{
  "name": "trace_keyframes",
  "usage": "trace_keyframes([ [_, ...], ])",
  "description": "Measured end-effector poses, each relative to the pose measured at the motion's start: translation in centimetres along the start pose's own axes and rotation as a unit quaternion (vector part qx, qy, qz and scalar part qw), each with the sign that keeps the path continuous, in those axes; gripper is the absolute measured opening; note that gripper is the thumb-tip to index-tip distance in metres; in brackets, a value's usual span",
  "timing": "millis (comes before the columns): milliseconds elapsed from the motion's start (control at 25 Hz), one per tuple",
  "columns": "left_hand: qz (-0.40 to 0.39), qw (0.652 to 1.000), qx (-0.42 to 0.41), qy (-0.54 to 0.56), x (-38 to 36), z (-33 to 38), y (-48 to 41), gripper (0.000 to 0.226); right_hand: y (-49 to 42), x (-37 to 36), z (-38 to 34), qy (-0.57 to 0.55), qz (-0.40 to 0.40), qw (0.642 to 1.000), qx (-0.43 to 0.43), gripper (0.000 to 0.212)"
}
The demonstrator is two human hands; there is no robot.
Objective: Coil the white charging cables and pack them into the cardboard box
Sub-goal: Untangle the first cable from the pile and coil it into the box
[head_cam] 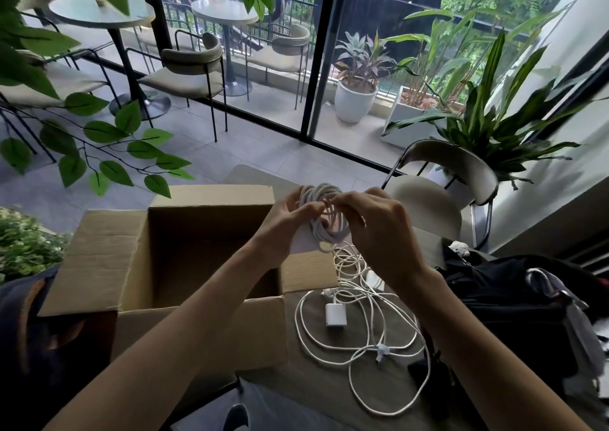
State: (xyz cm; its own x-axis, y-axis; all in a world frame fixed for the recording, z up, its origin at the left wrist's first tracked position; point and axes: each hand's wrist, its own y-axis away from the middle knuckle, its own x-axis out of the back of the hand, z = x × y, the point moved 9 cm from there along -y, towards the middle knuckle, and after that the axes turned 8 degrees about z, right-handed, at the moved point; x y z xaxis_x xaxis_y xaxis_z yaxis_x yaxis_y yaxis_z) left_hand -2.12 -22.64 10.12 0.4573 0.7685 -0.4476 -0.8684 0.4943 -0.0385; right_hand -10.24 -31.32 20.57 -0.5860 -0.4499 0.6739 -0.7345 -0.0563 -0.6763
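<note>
Both hands hold a coiled white cable (324, 223) upright above the right flap of the open cardboard box (211, 323). My left hand (283, 226) grips the coil's left side, and my right hand (379, 229) pinches its top and right side. Loose white cables (365, 341) lie tangled on the table to the right of the box, with a white adapter block (333, 314) among them. The inside of the box looks dark and I cannot tell what it holds.
A black bag (514, 305) lies at the table's right. A chair (441, 193) stands beyond the table. Leafy branches (108, 140) hang over the left, and a flowering plant (23, 242) sits beside the box. Glass doors stand farther back.
</note>
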Motion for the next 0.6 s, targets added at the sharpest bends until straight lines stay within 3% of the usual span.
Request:
trace_keyframes([
  [80,0.008,0.999,0.032,0.019,-0.2,-0.1,-0.3,0.05,-0.1,0.6,1.1,-0.038,0.029,0.998,-0.036,0.013],
  [240,-0.01,0.995,0.09,0.039,0.2,-0.9,-0.4,0.053,1.0,-0.4,3.6,-0.132,-0.006,0.98,-0.147,0.046],
  [440,-0.023,0.98,0.159,0.121,1.1,-2.3,0.2,0.065,3.5,-4.6,4.2,-0.282,-0.172,0.919,-0.214,0.09],
  [520,-0.03,0.982,0.155,0.108,1.8,-2.5,0.6,0.064,4.3,-7.0,4.0,-0.294,-0.215,0.905,-0.218,0.095],
  [600,-0.013,0.987,0.141,0.074,3.6,-2.8,1.1,0.059,4.4,-9.5,3.5,-0.332,-0.242,0.883,-0.227,0.082],
])
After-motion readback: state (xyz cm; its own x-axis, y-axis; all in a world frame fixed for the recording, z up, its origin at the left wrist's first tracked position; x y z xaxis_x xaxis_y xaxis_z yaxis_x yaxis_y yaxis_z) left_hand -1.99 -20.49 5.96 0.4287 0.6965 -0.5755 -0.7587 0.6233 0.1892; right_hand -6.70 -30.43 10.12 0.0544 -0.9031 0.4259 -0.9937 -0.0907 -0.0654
